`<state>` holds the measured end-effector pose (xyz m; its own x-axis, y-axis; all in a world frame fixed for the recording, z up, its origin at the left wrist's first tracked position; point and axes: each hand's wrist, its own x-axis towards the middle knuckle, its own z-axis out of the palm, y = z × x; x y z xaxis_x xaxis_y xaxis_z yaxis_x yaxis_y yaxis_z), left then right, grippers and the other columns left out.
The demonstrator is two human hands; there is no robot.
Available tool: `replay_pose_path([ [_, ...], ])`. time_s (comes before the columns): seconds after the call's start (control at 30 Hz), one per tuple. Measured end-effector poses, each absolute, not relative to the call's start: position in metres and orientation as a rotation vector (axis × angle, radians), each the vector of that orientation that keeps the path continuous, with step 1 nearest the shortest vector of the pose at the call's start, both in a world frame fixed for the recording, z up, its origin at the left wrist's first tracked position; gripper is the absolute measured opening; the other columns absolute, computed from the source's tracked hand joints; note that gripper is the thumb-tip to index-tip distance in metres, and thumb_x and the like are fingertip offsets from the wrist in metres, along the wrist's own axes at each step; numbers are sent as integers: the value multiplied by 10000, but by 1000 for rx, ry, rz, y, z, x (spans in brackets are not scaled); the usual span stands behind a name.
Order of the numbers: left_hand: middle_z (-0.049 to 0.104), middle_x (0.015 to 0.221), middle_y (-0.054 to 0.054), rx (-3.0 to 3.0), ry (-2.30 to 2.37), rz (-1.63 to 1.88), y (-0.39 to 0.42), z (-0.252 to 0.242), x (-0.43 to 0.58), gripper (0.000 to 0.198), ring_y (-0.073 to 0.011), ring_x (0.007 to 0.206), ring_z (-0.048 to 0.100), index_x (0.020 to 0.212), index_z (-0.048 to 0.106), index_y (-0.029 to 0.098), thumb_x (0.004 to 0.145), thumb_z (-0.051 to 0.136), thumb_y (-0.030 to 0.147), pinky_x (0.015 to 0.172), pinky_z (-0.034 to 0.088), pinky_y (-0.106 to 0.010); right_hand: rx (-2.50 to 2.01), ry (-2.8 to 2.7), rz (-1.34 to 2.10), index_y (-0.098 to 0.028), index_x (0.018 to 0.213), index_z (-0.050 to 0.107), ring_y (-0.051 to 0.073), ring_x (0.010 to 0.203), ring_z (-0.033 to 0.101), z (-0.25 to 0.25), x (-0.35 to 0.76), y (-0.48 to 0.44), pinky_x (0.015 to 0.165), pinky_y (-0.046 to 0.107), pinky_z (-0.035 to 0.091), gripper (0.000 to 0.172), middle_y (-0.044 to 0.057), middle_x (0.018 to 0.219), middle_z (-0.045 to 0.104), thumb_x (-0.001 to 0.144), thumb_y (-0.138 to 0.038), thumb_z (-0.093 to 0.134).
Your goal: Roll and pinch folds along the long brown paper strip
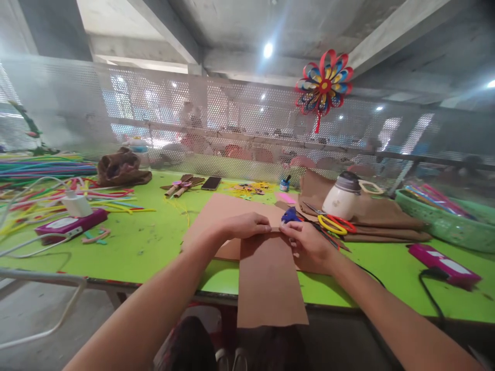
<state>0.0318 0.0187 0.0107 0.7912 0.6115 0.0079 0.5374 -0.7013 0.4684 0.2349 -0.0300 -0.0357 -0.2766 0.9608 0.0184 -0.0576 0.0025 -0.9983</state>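
Note:
A strip of brown paper point(268, 281) hangs from my fingers over the table's front edge, its lower end above my lap. My left hand point(251, 225) pinches its upper edge on the left side. My right hand point(303, 237) grips the same edge at the right, fingertips close to the left ones. The edge between them looks narrowly folded or rolled. Under my hands lies a larger sheet of tan paper point(211, 219). Just behind my right fingers is a crumpled dark blue piece point(291, 215). Scissors with yellow and red handles point(333, 225) lie right of it.
A cream bottle point(342, 198) stands by folded brown material point(386, 216). At right are a green basket point(436, 214) and a purple power strip point(444, 265). Another power strip point(71, 226), coloured stems point(119, 198) and a brown bag point(121, 167) occupy the left. A phone point(211, 183) lies behind the sheet.

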Motion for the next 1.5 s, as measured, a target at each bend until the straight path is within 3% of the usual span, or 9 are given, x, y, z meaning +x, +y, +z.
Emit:
replay_pose_path([
  [0.27,583,751,-6,2590,868,301,14,11,36,361,-123,656,492,823,570,167,883,349,446,595,338,-231,-999,-1411,1382,-166,636,510,56,417,304,-38,240,-24,404,207,233,335,-77,499,359,690,-443,691],
  [0.53,641,804,-15,2717,948,463,-2,23,36,312,-129,666,540,906,592,193,908,349,389,583,357,-229,-955,-1585,1009,-163,727,587,83,470,404,-27,240,-32,458,233,316,280,-43,542,484,768,-437,622],
  [0.73,665,862,-35,2913,877,622,-7,20,35,275,-145,729,591,988,583,201,930,352,338,645,400,-245,-880,-1604,931,-185,948,611,170,789,612,-24,239,-34,677,280,474,311,46,870,675,714,-373,695],
  [0.93,669,857,-40,2983,887,661,-6,14,39,278,-156,728,601,973,588,198,931,359,351,634,409,-249,-916,-1564,843,-173,793,658,165,691,616,-25,236,-35,629,282,494,255,34,766,693,687,-400,707],
  [1.2,669,915,-48,2888,862,672,-6,16,39,268,-153,765,592,1022,589,195,923,382,334,666,414,-249,-938,-1551,868,-181,803,694,175,679,609,-26,241,-31,624,295,490,258,44,759,694,687,-411,703],
  [1.5,670,841,-36,2791,885,628,-5,16,39,286,-125,647,538,987,614,199,912,398,371,602,369,-231,-993,-1627,724,-200,771,725,198,707,607,-26,244,-29,653,316,487,209,38,757,700,688,-388,694],
])
